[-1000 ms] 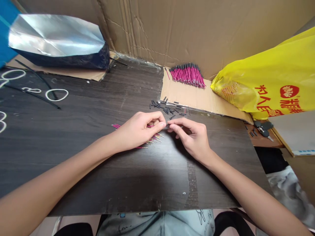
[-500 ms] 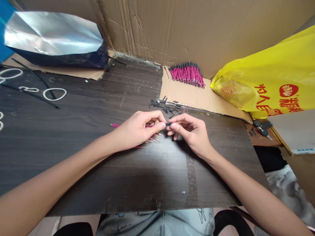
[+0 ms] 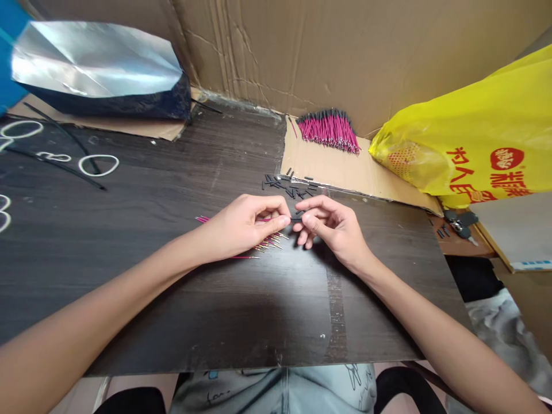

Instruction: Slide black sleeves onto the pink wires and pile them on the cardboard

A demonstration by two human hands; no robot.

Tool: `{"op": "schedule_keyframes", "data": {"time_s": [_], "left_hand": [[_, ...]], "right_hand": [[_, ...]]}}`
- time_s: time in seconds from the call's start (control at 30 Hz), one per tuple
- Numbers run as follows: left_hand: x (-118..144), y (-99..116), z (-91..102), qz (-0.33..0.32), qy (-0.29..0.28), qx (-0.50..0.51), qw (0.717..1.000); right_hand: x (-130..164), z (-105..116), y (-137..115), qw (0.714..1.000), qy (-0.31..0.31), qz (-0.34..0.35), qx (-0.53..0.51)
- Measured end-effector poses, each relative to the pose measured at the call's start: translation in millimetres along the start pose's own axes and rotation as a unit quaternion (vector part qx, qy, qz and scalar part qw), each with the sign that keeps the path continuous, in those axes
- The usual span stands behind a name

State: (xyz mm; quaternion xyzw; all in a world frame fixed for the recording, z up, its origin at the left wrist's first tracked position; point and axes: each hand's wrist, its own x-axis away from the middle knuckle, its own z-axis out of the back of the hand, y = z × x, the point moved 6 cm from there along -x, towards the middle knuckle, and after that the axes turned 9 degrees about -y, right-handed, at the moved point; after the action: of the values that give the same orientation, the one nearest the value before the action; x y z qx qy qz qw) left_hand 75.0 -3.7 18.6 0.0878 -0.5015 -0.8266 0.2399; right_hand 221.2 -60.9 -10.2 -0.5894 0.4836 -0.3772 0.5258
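Sleeving step: left hand (image 3: 241,227) pinching pink wire (image 3: 264,219); right hand (image 3: 330,224) pinching black sleeve (image 3: 296,218) at its tip; loose sleeves (image 3: 288,187) beyond; next, probably pushing the sleeve fully home.

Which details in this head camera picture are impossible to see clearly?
- Head view: the contact between pink wire and black sleeve is too small, covered by left hand and right hand.
- Loose wires: partly hidden under the left hand.
- Yellow bag: cut off by the right edge.
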Motion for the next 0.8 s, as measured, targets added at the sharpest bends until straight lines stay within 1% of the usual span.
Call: {"op": "schedule_keyframes", "data": {"time_s": [0.13, 0.23, 0.3, 0.4, 0.47, 0.57, 0.67, 0.8], "left_hand": [[0.0, -0.2, 1.7, -0.003, 0.009, -0.015, 1.000], [0.9, 1.1, 7.8, -0.016, 0.036, 0.004, 0.999], [2.0, -0.3, 14.7, -0.018, 0.063, 0.012, 0.998], [3.6, -3.8, 23.9, -0.016, 0.094, -0.033, 0.995], [4.6, -4.5, 26.9, -0.019, 0.104, -0.076, 0.992], [5.8, -1.7, 26.8, -0.035, 0.107, -0.114, 0.987], [6.0, 1.2, 24.7, -0.040, 0.099, -0.116, 0.987], [5.5, 2.2, 25.7, -0.032, 0.098, -0.135, 0.985]], "right_hand": [[0.4, -1.9, -0.6, 1.000, -0.001, 0.000, 0.007], [0.3, 2.3, -3.1, 0.999, 0.035, 0.017, 0.025], [1.0, 7.7, -5.8, 0.995, 0.069, 0.032, 0.063], [3.9, 12.9, -10.6, 0.982, 0.099, 0.050, 0.153], [6.1, 10.6, -13.4, 0.968, 0.089, 0.061, 0.227], [9.1, 0.5, -15.8, 0.942, 0.047, 0.075, 0.325], [11.3, -8.3, -18.6, 0.919, 0.020, 0.088, 0.385], [11.5, -10.8, -23.8, 0.885, 0.017, 0.086, 0.458]]}}
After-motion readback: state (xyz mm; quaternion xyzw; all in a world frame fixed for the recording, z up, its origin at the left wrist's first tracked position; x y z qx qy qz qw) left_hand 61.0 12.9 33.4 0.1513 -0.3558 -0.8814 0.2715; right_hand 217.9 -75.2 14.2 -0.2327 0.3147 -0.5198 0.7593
